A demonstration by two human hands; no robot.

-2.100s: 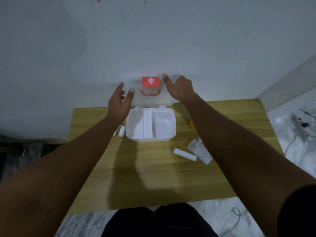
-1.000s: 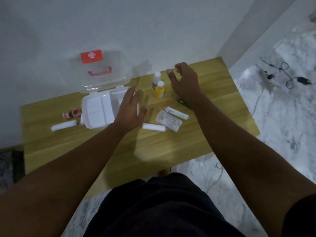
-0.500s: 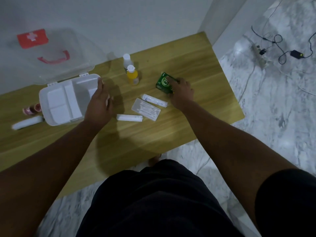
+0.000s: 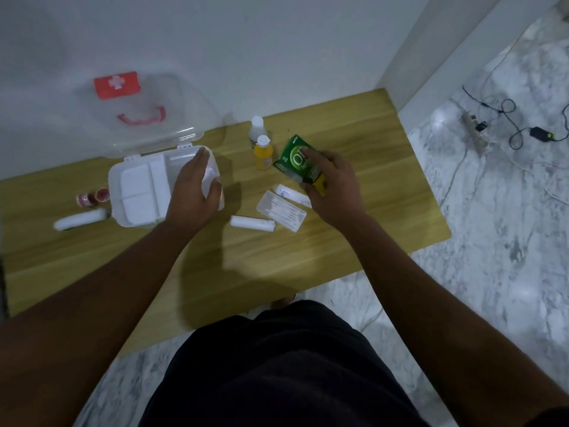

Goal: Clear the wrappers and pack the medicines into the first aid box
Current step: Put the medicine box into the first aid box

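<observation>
The white first aid box [image 4: 135, 192] stands open on the wooden table [image 4: 277, 266], its clear lid [image 4: 147, 112] with a red cross leaning against the wall. My left hand [image 4: 194, 192] grips the box's right rim. My right hand [image 4: 335, 189] holds a green packet [image 4: 297, 161] lifted just above the table. Behind it stand a yellow bottle [image 4: 263, 152] and a white bottle [image 4: 257, 127]. A clear case of cotton swabs [image 4: 281, 211], a white tube [image 4: 292, 194] and a white roll [image 4: 252, 223] lie between my hands.
Left of the box lie two small red tape rolls [image 4: 92, 197] and another white roll [image 4: 80, 218]. The wall runs right behind the table. On the marble floor at the right lie a power strip and cables [image 4: 498, 124].
My hands left the opened lid. My left hand settled on the box's right rim. My right hand reached right, took the green packet and lifted it off the table.
</observation>
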